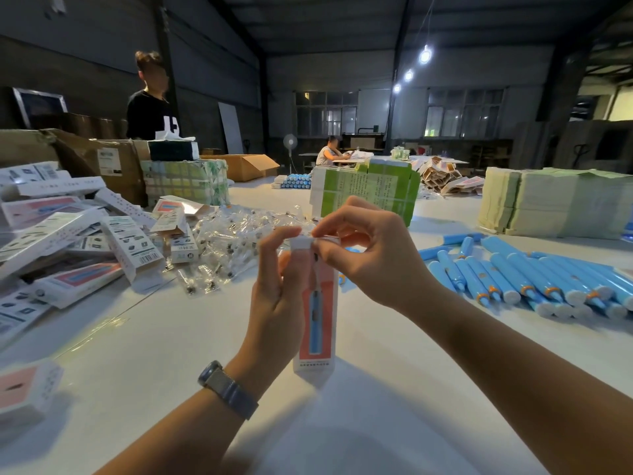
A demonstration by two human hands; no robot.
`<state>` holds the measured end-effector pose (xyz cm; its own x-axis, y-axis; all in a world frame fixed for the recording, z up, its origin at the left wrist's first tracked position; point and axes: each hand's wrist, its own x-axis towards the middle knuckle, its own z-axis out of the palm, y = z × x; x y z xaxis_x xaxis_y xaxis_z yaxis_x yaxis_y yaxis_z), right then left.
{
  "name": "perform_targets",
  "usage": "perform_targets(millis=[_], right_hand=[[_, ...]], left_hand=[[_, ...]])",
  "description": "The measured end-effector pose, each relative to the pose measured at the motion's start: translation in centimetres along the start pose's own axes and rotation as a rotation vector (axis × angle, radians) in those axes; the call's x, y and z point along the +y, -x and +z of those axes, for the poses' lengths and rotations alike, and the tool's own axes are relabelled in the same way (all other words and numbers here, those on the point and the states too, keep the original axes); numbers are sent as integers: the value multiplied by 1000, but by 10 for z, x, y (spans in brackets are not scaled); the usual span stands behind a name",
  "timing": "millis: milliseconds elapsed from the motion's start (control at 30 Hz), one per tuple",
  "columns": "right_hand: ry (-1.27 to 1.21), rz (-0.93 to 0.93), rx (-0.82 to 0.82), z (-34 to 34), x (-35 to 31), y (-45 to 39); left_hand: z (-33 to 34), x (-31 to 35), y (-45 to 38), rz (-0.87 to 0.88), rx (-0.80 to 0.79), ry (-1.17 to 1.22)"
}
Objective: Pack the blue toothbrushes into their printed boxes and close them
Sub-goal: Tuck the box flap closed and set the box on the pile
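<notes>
While I hold the tall white cardboard box with the salmon-pink panel and printed blue toothbrush (pixel 317 317) upright over the white table (pixel 376 406), my left hand (pixel 277 286) wraps its upper body, fingers curled round the side and thumb up at the top edge. My right hand (pixel 363 252) pinches the white top flap (pixel 303 242) between thumb and forefinger, the other fingers curled loose above it. The flap looks folded over but I can't tell if it's tucked fully in. The bottom end hangs as a pointed flap, so it looks not shut yet. Whether a brush is inside: can't tell, the box walls hide it.

Progress, my read: early to middle. To my left lies a messy heap of white printed boxes with barcodes (pixel 68 248); some have flaps hanging open, so I wouldn't count them all as finished. One more pink-faced box (pixel 27 389) sits at the near left edge. To my right a big row of loose sky-blue plastic toothbrush handles with orange rings and white end caps (pixel 534 279) waits on the table, well apart from the box in hand, so plenty is left to pack. A pile of small clear plastic sachets (pixel 233 234) sits just behind my hands; contents are too small to name.

Next, I'd guess: seat this top flap, check the bottom end, drop it on the heap, grab another handle.
</notes>
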<state>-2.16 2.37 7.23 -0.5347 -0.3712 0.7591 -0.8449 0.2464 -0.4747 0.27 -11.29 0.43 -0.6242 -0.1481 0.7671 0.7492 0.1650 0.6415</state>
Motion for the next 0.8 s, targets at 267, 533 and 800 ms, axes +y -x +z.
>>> perform_targets(millis=[267, 533, 800], right_hand=[[48, -50, 6, 0, -1, 0], [1, -26, -17, -7, -3, -4], [-74, 53, -107, -18, -3, -10]], left_hand=[[0, -4, 0, 38, -23, -44], [-2, 0, 1, 58, -76, -76], [-2, 0, 1, 55, -98, -66]])
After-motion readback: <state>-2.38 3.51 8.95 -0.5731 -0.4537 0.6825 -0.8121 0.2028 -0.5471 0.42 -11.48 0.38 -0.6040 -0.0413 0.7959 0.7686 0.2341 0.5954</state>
